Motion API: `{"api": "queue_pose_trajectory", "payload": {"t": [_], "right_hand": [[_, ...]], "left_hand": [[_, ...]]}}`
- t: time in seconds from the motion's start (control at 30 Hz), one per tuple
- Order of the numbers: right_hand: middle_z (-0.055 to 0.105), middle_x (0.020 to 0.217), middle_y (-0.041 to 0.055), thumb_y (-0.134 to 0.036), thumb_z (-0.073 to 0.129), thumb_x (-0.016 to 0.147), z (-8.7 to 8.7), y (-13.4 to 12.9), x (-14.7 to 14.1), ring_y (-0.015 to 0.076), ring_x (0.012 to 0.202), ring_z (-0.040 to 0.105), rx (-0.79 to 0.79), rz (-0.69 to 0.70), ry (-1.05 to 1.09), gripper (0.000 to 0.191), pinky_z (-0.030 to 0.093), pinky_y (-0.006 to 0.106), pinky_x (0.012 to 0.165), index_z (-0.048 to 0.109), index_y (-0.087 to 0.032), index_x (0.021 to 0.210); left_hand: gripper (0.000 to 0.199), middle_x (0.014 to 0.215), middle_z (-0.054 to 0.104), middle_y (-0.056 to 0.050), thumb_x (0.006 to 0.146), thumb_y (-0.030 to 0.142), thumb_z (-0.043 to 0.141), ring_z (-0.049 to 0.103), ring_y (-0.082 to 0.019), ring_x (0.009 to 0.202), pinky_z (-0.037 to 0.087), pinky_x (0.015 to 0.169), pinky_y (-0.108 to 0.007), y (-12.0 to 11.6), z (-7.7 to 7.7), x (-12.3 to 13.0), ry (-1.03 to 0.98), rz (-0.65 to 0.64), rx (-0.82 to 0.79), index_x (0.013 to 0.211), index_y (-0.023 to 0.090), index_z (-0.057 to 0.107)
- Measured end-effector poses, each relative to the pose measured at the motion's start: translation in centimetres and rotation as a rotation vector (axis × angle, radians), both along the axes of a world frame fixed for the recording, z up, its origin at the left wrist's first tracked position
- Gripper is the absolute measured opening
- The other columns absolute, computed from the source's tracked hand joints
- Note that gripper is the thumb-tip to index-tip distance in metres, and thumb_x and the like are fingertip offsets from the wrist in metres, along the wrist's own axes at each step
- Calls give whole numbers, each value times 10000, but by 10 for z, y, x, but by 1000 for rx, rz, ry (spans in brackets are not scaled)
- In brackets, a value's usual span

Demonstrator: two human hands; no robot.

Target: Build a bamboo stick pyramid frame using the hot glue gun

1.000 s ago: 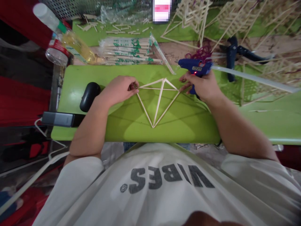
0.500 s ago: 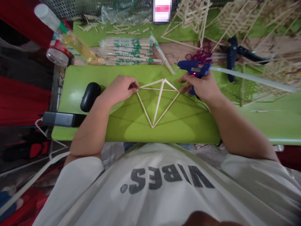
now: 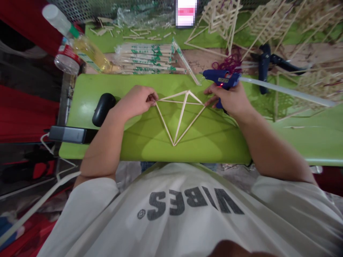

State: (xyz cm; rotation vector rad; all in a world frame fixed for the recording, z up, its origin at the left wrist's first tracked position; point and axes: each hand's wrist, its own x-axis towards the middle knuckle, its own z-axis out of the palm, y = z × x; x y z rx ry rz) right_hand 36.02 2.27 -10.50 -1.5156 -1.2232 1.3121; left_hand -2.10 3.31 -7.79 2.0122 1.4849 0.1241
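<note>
A pyramid-shaped frame of thin wooden sticks (image 3: 181, 116) rests on the green table (image 3: 150, 151) between my hands. My left hand (image 3: 143, 100) pinches its left corner with closed fingertips. In my right hand (image 3: 227, 98) is a blue hot glue gun (image 3: 221, 76), its nozzle pointing left and a small red light lit on its side. A long whitish glue stick (image 3: 288, 90) sticks out of the gun's back. Fingertips of the right hand are at the frame's right corner; whether they press on it is hard to tell.
Wrapped chopsticks (image 3: 146, 57) lie behind the frame, near purple string (image 3: 229, 60). Dark-handled pliers (image 3: 264, 67) and latticed stick structures (image 3: 222, 18) are at the back right. At left stand a yellow-liquid bottle (image 3: 89, 53), a black mouse (image 3: 104, 109) and a power bank (image 3: 68, 134).
Almost nothing differs. Both hands keep their places at the frame and the glue gun; the view has shifted very slightly.
</note>
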Motion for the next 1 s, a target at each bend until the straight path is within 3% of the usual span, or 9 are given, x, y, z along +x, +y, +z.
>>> {"api": "queue_pose_trajectory", "payload": {"t": [0.33, 0.5, 0.7, 0.87, 1.0], "right_hand": [[860, 997, -2, -507, 980, 1088, -1, 1, 5, 137, 788, 755, -11, -41, 25, 331, 525, 300, 593, 735, -288, 1055], [892, 1084, 46, -537, 925, 1125, 2, -2, 2, 167, 726, 758, -49, -76, -78, 293, 536, 367, 609, 794, -278, 1087], [893, 1087, 46, -579, 955, 1089, 9, -6, 8, 168, 754, 781, 33, -65, -85, 318, 566, 330, 597, 829, -287, 1090], [913, 1176, 48, -678, 1017, 995, 21, -7, 28, 277, 907, 810, 56, 76, 33, 391, 651, 446, 672, 822, -399, 1186], [893, 1245, 104, -773, 997, 929, 33, -21, 29, 423, 1003, 852, 93, 58, 58, 441, 654, 581, 668, 832, -433, 1156]], "left_hand": [[232, 1046, 909, -73, 974, 160, 865, 830, -238, 926, 666, 950, -386, -2, 6, 1, -13, -5, -48, 1200, 204, 891], [258, 1087, 917, -82, 950, 181, 874, 831, -245, 951, 665, 957, -394, -2, 6, 0, -20, -24, -42, 1207, 204, 888], [346, 1088, 901, -88, 941, 213, 878, 816, -256, 957, 655, 962, -399, -3, 9, -1, 16, -46, -39, 1286, 195, 891], [483, 1194, 888, -123, 952, 317, 955, 819, -312, 1039, 620, 912, -418, -7, 22, -7, 139, -43, -20, 1407, 180, 872], [348, 1292, 864, -136, 1086, 402, 845, 807, -303, 1096, 621, 982, -421, -20, 37, -6, 119, -28, 138, 1362, 192, 849]]}}
